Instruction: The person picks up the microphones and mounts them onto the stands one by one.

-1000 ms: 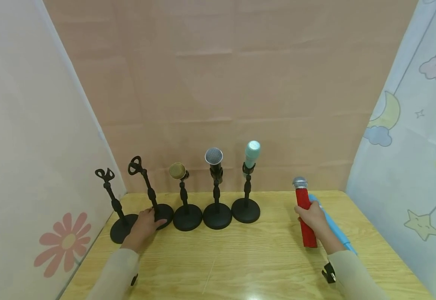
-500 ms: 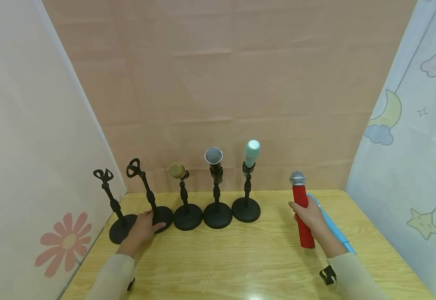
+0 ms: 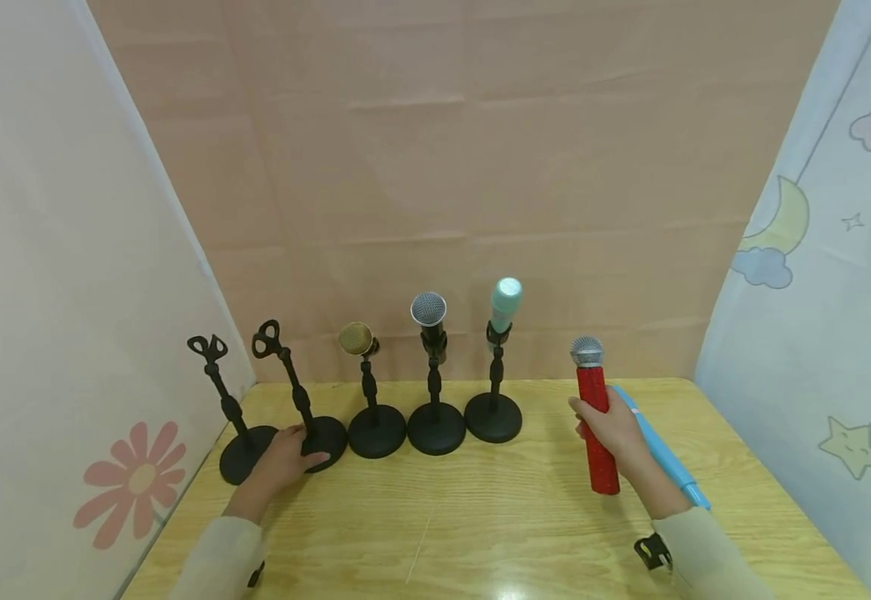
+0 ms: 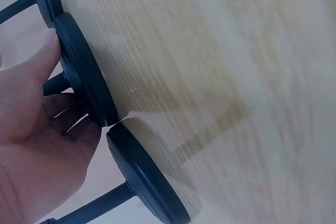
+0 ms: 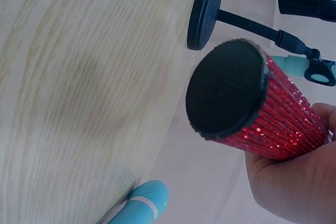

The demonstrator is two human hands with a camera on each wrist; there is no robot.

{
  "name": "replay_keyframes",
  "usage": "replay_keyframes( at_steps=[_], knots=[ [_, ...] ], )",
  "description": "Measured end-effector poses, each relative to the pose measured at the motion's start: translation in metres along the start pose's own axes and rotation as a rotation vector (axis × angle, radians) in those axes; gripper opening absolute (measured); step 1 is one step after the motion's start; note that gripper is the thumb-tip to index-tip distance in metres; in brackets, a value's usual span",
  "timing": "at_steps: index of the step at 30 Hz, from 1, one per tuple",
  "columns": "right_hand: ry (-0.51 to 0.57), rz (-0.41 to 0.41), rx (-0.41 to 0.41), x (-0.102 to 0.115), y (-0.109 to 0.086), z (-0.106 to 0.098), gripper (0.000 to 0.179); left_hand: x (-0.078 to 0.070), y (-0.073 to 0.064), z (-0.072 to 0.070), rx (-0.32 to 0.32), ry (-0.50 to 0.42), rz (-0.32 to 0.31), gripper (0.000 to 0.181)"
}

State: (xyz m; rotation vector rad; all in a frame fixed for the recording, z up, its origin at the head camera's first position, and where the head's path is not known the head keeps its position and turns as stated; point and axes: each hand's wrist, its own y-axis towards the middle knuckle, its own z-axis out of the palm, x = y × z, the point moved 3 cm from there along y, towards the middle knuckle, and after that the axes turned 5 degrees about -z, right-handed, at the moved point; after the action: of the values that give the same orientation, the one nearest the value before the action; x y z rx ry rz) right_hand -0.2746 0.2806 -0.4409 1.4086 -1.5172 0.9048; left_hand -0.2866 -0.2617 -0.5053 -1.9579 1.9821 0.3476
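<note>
one red microphone [image 3: 602, 462] is gripped by the right hand [image 3: 619, 429] (a blue cylinder [image 3: 663, 454] just beside it); one black stand [image 3: 302, 400] is held by the left hand [image 3: 285, 458], tabletop [image 3: 443, 508] between, its far edge beyond.

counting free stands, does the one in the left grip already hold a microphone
No, the clip atop the black stand in the left grip is empty.

The red microphone handle [image 5: 286, 116] presents ridged and glittering, its mesh head [image 3: 588, 352] silver metal, the microphone stand bases [image 4: 86, 71] smooth matt black, the tabletop [image 3: 495, 517] grained wood with slight gloss, and the backdrop [image 3: 435, 167] matt and creased.
</note>
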Motion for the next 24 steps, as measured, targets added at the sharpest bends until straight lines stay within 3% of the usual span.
replay_keyframes(
  at_steps=[24],
  knots=[
    [-0.003,-0.064,0.024,0.022,-0.008,0.012,0.056,0.005,-0.026,0.005,0.054,-0.059,0.059,0.081]
  ],
)
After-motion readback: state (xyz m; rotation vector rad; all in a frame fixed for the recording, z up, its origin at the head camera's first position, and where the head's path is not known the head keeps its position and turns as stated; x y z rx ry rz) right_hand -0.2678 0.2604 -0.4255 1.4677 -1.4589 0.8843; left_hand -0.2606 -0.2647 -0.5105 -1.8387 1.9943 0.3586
